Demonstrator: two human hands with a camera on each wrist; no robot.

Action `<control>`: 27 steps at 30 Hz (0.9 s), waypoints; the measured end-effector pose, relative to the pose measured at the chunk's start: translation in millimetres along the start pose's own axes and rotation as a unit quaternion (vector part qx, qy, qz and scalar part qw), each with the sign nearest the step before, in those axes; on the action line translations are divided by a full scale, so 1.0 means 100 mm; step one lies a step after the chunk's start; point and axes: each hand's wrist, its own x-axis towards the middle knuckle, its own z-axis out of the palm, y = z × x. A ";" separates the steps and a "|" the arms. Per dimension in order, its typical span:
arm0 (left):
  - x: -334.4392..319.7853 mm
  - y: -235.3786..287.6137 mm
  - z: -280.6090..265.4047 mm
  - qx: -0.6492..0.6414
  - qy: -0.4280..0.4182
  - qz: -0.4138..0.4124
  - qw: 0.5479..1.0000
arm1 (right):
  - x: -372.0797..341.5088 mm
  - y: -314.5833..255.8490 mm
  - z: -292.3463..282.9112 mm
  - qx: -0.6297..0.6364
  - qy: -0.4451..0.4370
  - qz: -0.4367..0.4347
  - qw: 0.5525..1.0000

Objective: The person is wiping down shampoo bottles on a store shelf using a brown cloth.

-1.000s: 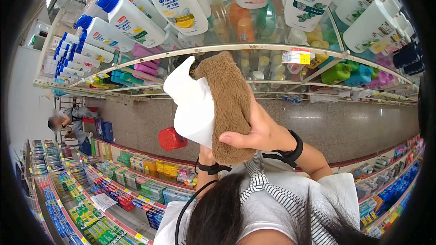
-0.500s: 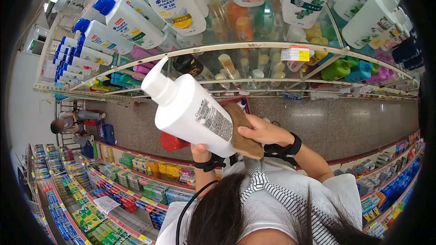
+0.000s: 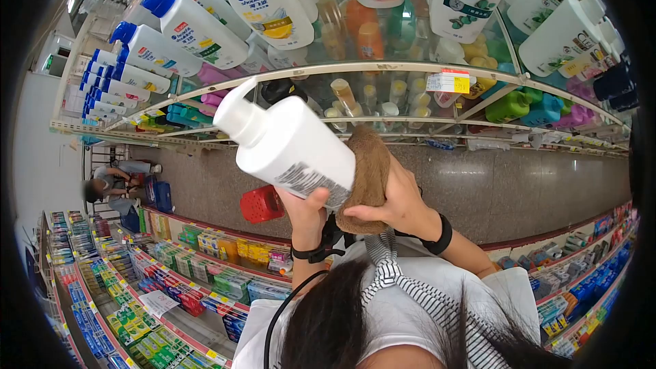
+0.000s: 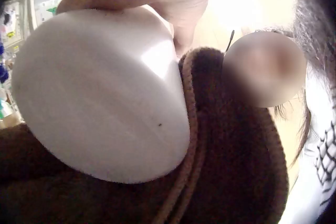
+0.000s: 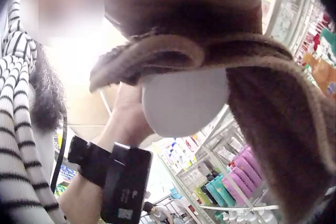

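Note:
A white pump bottle [image 3: 297, 147] tilts over the aisle, its spout pointing to the upper left and a dark printed label low on its side. My left hand [image 3: 304, 210] grips the bottle from below, with the thumb against the label side. In the left wrist view the bottle's smooth white base [image 4: 105, 98] faces the camera. My right hand [image 3: 402, 198] holds a brown fluffy cloth [image 3: 367, 171] against the base end, thumb on top and the other fingers hidden behind it. In the right wrist view the cloth [image 5: 278, 113] hangs down beside the bottle.
Ahead stands a glass shelf rack [image 3: 383, 68] with white shampoo bottles [image 3: 270, 7] and a price tag [image 3: 447, 82]. A red basket [image 3: 262, 205] is on the aisle floor. Shelves of boxed goods [image 3: 171, 266] run behind. Another person [image 3: 113, 184] is far left.
The cloth has moved off the bottle's body down to its base end, uncovering the label. The bottle has turned, and my left hand has come more into view beneath it.

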 end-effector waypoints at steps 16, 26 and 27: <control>0.03 -0.21 -0.13 -0.133 -0.170 0.062 0.974 | 0.25 -0.42 -0.07 -0.085 -0.100 -0.191 0.973; -0.04 -0.07 -0.06 -0.074 -0.078 0.119 0.987 | 0.02 0.09 0.04 0.311 -0.065 0.166 0.934; -0.01 -0.06 -0.02 -0.077 -0.038 0.154 0.984 | 0.01 0.09 0.06 0.379 -0.021 0.259 0.888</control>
